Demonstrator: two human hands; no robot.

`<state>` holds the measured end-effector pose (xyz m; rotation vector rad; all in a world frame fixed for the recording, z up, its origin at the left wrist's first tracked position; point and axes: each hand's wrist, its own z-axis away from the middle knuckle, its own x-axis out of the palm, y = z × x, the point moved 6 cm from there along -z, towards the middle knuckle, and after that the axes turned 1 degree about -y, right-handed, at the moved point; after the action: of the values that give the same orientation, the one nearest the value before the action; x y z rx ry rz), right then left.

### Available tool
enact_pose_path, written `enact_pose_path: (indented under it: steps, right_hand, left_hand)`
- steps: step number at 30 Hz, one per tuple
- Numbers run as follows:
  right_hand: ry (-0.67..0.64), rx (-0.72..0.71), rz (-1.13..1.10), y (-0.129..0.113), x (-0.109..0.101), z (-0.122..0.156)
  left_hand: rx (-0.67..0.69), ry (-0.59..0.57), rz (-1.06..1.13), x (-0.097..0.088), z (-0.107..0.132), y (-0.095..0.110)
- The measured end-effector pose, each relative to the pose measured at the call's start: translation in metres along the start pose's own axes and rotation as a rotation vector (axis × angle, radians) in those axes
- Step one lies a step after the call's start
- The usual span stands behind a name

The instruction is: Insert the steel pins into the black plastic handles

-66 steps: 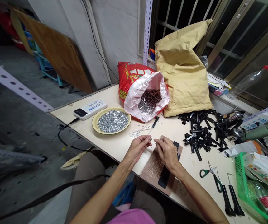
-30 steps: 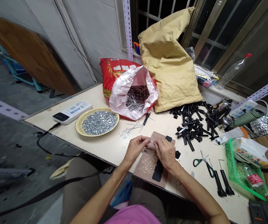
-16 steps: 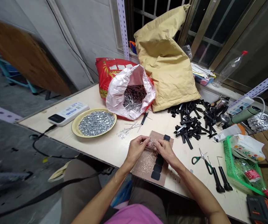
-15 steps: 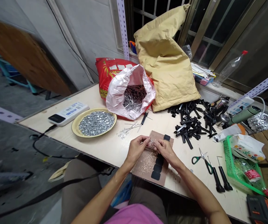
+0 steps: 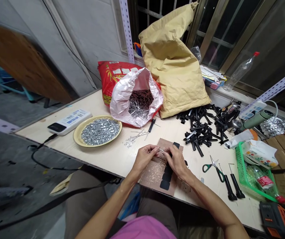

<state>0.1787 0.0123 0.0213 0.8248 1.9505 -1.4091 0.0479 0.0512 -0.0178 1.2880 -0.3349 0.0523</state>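
Observation:
Close together over a brown board [image 5: 149,176], my left hand [image 5: 143,158] and my right hand [image 5: 177,162] are both closed in a pinch. A thin metal rod [image 5: 161,150] spans the small gap between their fingertips; its ends are hidden by the fingers. A column of black pads [image 5: 165,184] runs down the board, partly covered by my right hand. Beyond my left hand lie several loose metal rods [image 5: 139,133] and small washers [image 5: 129,142]. A black-handled tool [image 5: 152,125] rests beside them.
A yellow dish [image 5: 76,141] full of small metal pieces stands at left, near a white device [image 5: 70,121]. Behind are an open bag of rods [image 5: 122,99] and a tan sack [image 5: 174,76]. Black parts [image 5: 199,132], scissors [image 5: 213,166] and a green basket [image 5: 240,169] occupy the right.
The rod between my fingertips shows more plainly now. My right hand has turned slightly over the black pads. The whole view has shifted a little.

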Motion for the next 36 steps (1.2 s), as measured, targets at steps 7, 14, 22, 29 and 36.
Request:
enact_pose_path:
  steps: [7,14,22,29,36]
  right_hand:
    - [-0.101,0.072,-0.097,0.002,-0.007,0.005]
    - [-0.042,0.115,-0.162,0.015,-0.027,0.019]
    - [0.025,0.166,0.118,0.052,-0.044,0.033]
    - [-0.038,0.025,0.254,0.077,-0.035,0.017]
    - [-0.113,-0.097,0.222,0.065,-0.024,0.029]
  left_hand:
    - [-0.003,-0.077,-0.053,0.009,0.004,0.002]
    - [-0.058,-0.152,-0.051,0.023,0.006,-0.011]
    - [0.36,-0.114,-0.606,0.017,0.008,-0.01]
    - [0.663,-0.169,-1.104,0.022,0.012,-0.047]
    - [0.66,-0.197,-1.221,0.019,0.011,-0.061]
